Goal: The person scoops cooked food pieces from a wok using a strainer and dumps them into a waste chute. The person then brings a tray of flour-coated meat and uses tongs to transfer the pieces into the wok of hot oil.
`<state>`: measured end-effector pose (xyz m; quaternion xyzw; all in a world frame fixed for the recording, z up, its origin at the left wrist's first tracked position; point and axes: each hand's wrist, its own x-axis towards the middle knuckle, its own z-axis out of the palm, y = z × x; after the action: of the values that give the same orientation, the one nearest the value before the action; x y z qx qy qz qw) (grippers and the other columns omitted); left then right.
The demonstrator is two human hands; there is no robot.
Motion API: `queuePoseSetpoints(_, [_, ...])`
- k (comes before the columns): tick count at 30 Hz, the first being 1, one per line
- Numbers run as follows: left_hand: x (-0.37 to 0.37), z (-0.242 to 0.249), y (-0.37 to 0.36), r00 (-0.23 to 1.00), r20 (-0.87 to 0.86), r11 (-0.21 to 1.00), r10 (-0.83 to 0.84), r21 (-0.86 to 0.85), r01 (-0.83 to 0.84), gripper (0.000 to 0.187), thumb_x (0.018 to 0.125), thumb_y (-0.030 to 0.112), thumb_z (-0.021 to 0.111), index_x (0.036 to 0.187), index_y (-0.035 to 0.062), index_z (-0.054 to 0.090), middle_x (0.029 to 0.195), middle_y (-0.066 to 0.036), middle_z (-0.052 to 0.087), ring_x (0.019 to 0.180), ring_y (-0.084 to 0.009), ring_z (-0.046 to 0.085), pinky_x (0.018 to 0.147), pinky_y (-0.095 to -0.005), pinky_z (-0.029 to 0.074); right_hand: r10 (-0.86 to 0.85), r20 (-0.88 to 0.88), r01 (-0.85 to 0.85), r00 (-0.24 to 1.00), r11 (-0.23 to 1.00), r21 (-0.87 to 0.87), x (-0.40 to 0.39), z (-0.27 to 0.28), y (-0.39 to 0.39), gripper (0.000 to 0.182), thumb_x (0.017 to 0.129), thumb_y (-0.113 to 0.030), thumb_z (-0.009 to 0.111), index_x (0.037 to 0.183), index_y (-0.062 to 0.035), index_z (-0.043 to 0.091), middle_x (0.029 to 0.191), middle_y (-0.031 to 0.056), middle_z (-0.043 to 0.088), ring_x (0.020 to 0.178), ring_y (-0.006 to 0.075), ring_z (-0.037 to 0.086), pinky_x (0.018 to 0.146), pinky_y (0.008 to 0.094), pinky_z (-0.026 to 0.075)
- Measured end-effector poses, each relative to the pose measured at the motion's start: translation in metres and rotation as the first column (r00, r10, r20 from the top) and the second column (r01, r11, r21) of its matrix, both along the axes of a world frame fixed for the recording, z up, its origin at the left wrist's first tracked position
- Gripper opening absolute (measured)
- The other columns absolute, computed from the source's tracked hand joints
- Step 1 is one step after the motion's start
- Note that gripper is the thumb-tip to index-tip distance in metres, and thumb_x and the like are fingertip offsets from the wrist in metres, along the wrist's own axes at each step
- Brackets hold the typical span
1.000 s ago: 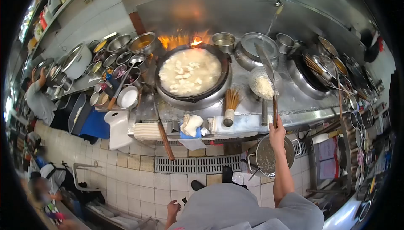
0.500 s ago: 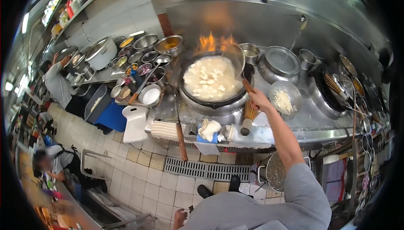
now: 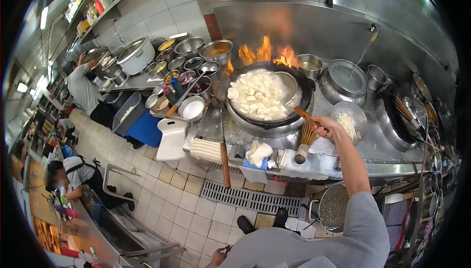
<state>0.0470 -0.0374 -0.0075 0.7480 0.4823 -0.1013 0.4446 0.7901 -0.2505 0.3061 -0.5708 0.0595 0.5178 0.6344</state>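
My right hand [image 3: 327,127] is closed round the wooden handle of a round strainer [image 3: 286,87], whose bowl dips into the right side of a big wok [image 3: 267,123]. White chunks of food [image 3: 257,91] crowd the pale liquid inside, and flames [image 3: 262,52] rise behind the rim. Low at the bottom edge, beside my body, is my left hand [image 3: 219,256]; its fingers are curled at a small dark thing that I cannot make out. A bamboo brush [image 3: 306,138] lies just left of my right hand.
A perforated ladle with white bits [image 3: 348,122] rests right of the wok. Bowls of ingredients, including a white one [image 3: 191,108], stand at the left. A long-handled tool [image 3: 224,162] overhangs the counter edge. Another person [image 3: 81,174] bends at the lower left; one more stands farther back.
The strainer has come down from the wok's back rim into the liquid, and more white chunks show at the surface. The flames have spread wider. The view has shifted.
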Motion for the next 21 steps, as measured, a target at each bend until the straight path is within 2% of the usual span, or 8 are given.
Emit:
queuePoseSetpoints(1, [0.008,0.022,-0.004,0.998,-0.018,0.999,0.054,-0.005,-0.054,0.034,0.074,0.019,0.065,0.105,0.0049,0.066,0.076,-0.017,0.068,0.069,-0.024,0.067,0.065,-0.0345,0.051,0.01,-0.011,-0.011,1.0,1.0,-0.015,-0.001,0.001,0.001,0.012,0.1,-0.026,0.037,0.106,-0.0193,0.045,0.067,-0.0004,0.047,0.04,0.0012,0.03,0.029,0.0154,0.02])
queuePoseSetpoints(4, [0.003,0.014,-0.002,0.987,-0.062,0.973,0.148,-0.167,-0.156,0.036,0.074,0.02,0.066,0.106,0.0047,0.066,0.075,-0.017,0.068,0.071,-0.0239,0.067,0.065,-0.0334,0.052,0.054,-0.019,-0.053,0.998,0.999,0.011,-0.013,-0.001,0.02,0.019,0.1,-0.029,0.038,0.093,-0.0122,0.042,0.062,-0.0018,0.044,0.039,0.0016,0.03,0.029,0.0165,0.021])
queuePoseSetpoints(6, [0.0,0.015,-0.005,0.994,-0.098,0.998,0.057,-0.002,-0.058,0.037,0.073,0.017,0.067,0.107,0.0036,0.065,0.072,-0.014,0.068,0.067,-0.0207,0.066,0.061,-0.0319,0.051,-0.033,-0.048,0.036,0.998,0.998,0.055,-0.013,-0.011,0.025,0.027,0.099,-0.032,0.038,0.086,-0.0087,0.041,0.059,-0.0025,0.043,0.038,0.0018,0.03,0.029,0.0181,0.02])
queuePoseSetpoints(8, [-0.003,0.015,-0.007,0.993,-0.121,0.996,0.013,0.091,-0.002,0.039,0.072,0.015,0.068,0.109,0.0033,0.064,0.072,-0.013,0.067,0.065,-0.0191,0.065,0.06,-0.0313,0.051,-0.033,-0.041,0.036,0.999,0.997,0.075,-0.01,-0.017,0.031,0.029,0.099,-0.032,0.038,0.083,-0.0087,0.041,0.059,-0.0027,0.042,0.037,0.0019,0.029,0.029,0.0187,0.02])
queuePoseSetpoints(10, [-0.008,0.014,-0.006,0.994,-0.103,0.999,0.025,0.033,-0.021,0.039,0.073,0.014,0.067,0.111,0.0037,0.062,0.074,-0.013,0.067,0.067,-0.0192,0.065,0.061,-0.0316,0.052,0.006,-0.061,0.0,0.998,0.994,0.111,-0.01,-0.031,0.04,0.03,0.099,-0.033,0.039,0.081,-0.009,0.04,0.058,-0.0022,0.041,0.036,0.0023,0.029,0.028,0.0192,0.019])
queuePoseSetpoints(14, [-0.016,0.009,0.0,0.995,-0.084,0.999,0.046,-0.024,-0.048,0.041,0.075,0.013,0.065,0.114,0.0045,0.059,0.078,-0.014,0.067,0.069,-0.0194,0.065,0.063,-0.0323,0.052,-0.097,-0.046,0.102,0.994,0.986,0.131,-0.032,-0.017,0.048,0.032,0.099,-0.034,0.038,0.079,-0.0097,0.039,0.056,-0.0026,0.04,0.036,0.0026,0.028,0.029,0.0191,0.018])
queuePoseSetpoints(17, [-0.02,0.008,0.004,0.996,-0.07,0.997,0.062,-0.044,-0.065,0.042,0.076,0.012,0.064,0.117,0.0051,0.057,0.081,-0.014,0.067,0.071,-0.0196,0.065,0.065,-0.0328,0.052,-0.007,-0.206,0.046,0.979,0.981,0.186,-0.025,-0.027,0.062,0.031,0.099,-0.034,0.039,0.079,-0.0105,0.039,0.057,-0.003,0.039,0.037,0.0024,0.028,0.029,0.0188,0.018])
queuePoseSetpoints(21, [-0.027,0.003,0.013,0.994,-0.042,0.989,0.103,-0.1,-0.106,0.043,0.078,0.011,0.063,0.121,0.0059,0.054,0.085,-0.014,0.067,0.074,-0.0198,0.064,0.067,-0.0334,0.052,-0.163,-0.149,0.191,0.975,0.962,0.194,-0.047,-0.018,0.085,0.025,0.099,-0.029,0.043,0.082,-0.011,0.038,0.058,-0.0029,0.04,0.038,0.0024,0.028,0.03,0.0186,0.019])
